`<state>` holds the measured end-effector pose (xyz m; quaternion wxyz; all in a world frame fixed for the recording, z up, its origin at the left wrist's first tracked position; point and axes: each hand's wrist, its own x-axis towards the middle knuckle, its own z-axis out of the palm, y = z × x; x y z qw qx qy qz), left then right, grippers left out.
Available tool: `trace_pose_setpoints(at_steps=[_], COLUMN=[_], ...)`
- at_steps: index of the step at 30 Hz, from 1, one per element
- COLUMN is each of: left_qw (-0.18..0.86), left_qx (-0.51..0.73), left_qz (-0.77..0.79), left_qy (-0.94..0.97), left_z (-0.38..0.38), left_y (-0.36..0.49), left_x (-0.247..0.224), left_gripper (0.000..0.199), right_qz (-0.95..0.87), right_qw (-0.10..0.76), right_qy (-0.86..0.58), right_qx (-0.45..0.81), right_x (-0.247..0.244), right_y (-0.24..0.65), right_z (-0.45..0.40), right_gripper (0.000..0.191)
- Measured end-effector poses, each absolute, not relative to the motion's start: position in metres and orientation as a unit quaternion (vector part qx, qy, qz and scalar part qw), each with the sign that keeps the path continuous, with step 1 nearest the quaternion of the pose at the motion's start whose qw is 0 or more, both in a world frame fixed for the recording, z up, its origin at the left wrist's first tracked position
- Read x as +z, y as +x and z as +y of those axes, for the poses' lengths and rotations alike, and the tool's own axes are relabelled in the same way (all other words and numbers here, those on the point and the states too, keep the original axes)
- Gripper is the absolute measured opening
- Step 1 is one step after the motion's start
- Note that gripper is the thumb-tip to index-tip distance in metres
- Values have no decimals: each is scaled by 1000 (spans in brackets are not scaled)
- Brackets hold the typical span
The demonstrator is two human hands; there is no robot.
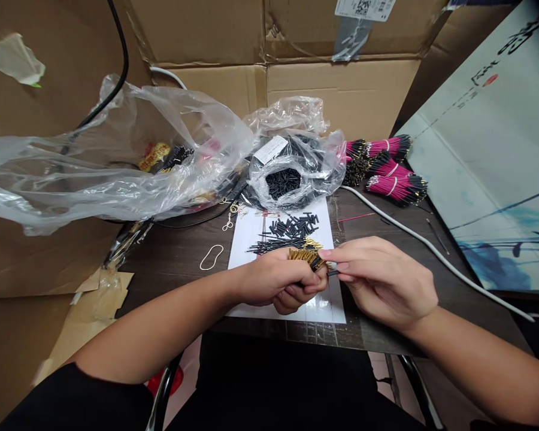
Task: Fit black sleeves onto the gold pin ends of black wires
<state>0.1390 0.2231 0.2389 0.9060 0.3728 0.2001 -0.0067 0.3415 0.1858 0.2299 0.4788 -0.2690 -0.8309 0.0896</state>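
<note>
My left hand (290,281) is closed round a bundle of thin pieces with gold-coloured ends (302,255), which stick out above the fist. Against the right side of the bundle, the fingers of my right hand (386,278) pinch a small black tube (332,272). Both hands are over a white paper sheet (336,302). Just beyond them on the sheet lie black wires with gold ends (273,245) and a loose pile of short black tubes (291,225).
An open plastic bag of black tubes (282,182) stands behind the sheet. Bundles of pink wires (393,179) lie at the back right, near a white cable (413,236). Clear plastic (161,137) spreads on the left. A rubber band (211,257) lies left of the sheet.
</note>
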Motion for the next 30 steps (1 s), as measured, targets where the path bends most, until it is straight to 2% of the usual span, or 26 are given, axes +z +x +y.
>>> trace_pose_setpoints(at_steps=[4, 6, 9, 12, 15, 18, 23, 30], left_qw=[872, 791, 520, 232, 52, -63, -135, -41], left_qx=[18, 88, 224, 314, 324, 307, 292, 323], left_qz=[216, 233, 247, 234, 232, 264, 291, 292], left_qy=[438, 558, 786, 891, 916, 912, 901, 899], left_z=[221, 219, 221, 226, 232, 235, 233, 233], left_y=[139, 138, 137, 136, 135, 134, 134, 135], left_x=[242, 243, 240, 232, 224, 222, 224, 216], left_gripper=[18, 18, 19, 27, 34, 35, 35, 37], right_qz=[-837, -835, -809, -780, -781, -790, -793, -810], right_qw=[473, 474, 501, 530, 517, 501, 495, 469], right_qy=[-263, -269, -301, -326, -336, -334, -342, -344], right_qx=[80, 76, 66, 71, 100, 115, 98, 77], right_x=[231, 230, 225, 219, 216, 216, 218, 221], right_y=[342, 342, 343, 342, 340, 338, 338, 339], right_z=[185, 184, 185, 189, 192, 193, 192, 192], right_gripper=[32, 33, 37, 35, 31, 29, 26, 22])
